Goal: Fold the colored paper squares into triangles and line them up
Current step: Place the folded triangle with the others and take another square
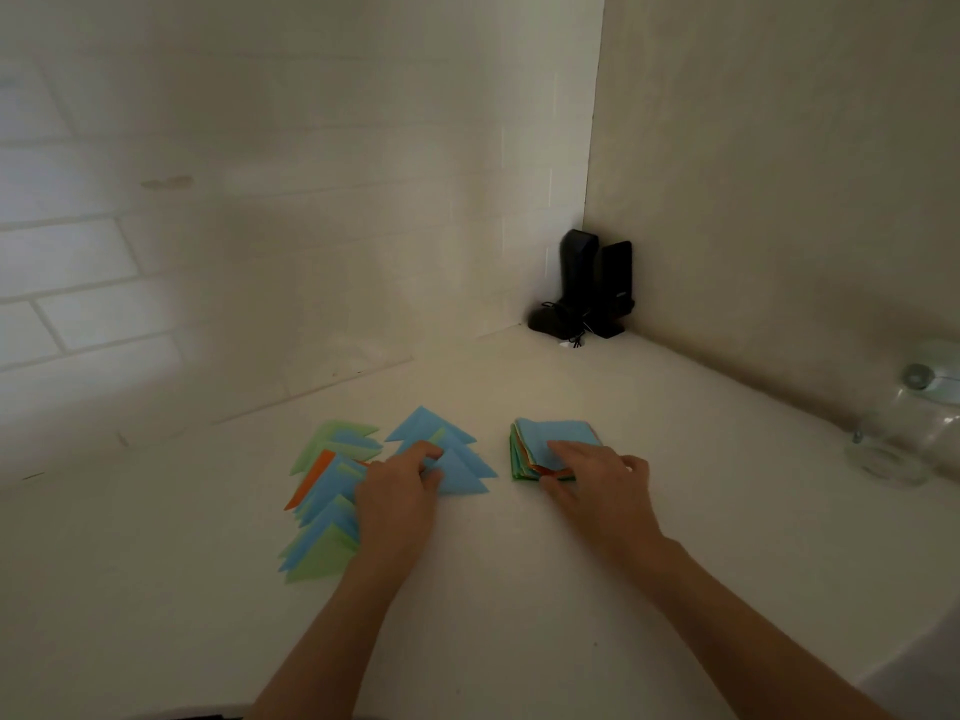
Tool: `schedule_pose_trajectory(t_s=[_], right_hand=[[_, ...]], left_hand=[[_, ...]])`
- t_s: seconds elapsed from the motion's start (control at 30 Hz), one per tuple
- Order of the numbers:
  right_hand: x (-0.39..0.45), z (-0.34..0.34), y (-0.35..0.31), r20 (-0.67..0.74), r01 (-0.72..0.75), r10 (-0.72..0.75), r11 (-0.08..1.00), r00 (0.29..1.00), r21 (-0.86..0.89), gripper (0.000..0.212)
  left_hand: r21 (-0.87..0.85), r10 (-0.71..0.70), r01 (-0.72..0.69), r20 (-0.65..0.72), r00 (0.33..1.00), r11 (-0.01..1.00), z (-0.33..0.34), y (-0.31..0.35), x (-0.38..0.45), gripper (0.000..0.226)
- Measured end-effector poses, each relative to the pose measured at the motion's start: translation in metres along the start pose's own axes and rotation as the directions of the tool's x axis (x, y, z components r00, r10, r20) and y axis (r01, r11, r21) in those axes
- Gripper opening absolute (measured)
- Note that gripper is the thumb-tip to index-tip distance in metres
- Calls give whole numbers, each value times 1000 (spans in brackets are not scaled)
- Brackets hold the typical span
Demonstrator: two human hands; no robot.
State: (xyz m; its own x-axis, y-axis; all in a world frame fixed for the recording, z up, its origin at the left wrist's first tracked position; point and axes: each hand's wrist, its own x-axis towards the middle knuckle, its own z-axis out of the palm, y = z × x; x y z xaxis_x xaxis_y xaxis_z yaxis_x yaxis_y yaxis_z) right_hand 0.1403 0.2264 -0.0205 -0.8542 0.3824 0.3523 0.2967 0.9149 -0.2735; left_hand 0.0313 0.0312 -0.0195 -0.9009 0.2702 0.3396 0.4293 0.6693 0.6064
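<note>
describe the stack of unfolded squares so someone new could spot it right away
On the white table, look right of the two rows of folded triangles. The stack of squares lies under the right hand. Unlike its neighbours, it is square and thick, with a blue sheet on top.

Looked like a home kitchen corner, white tiled wall [78,262], pale countertop [519,563], glass jar [893,449]
</note>
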Motion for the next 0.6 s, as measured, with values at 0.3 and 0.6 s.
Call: schedule_pose_trajectory(t_s=[0.3, 0.6], right_hand=[[-3, 19, -2, -226, 65, -104, 983, 969, -174, 4], [1, 21, -13, -190, 10, -33, 993, 981, -121, 22]], left_hand=[[237, 19, -5, -57, 998, 972, 12, 2, 1, 27], [139, 257, -240, -126, 958, 961, 14, 17, -31, 28]])
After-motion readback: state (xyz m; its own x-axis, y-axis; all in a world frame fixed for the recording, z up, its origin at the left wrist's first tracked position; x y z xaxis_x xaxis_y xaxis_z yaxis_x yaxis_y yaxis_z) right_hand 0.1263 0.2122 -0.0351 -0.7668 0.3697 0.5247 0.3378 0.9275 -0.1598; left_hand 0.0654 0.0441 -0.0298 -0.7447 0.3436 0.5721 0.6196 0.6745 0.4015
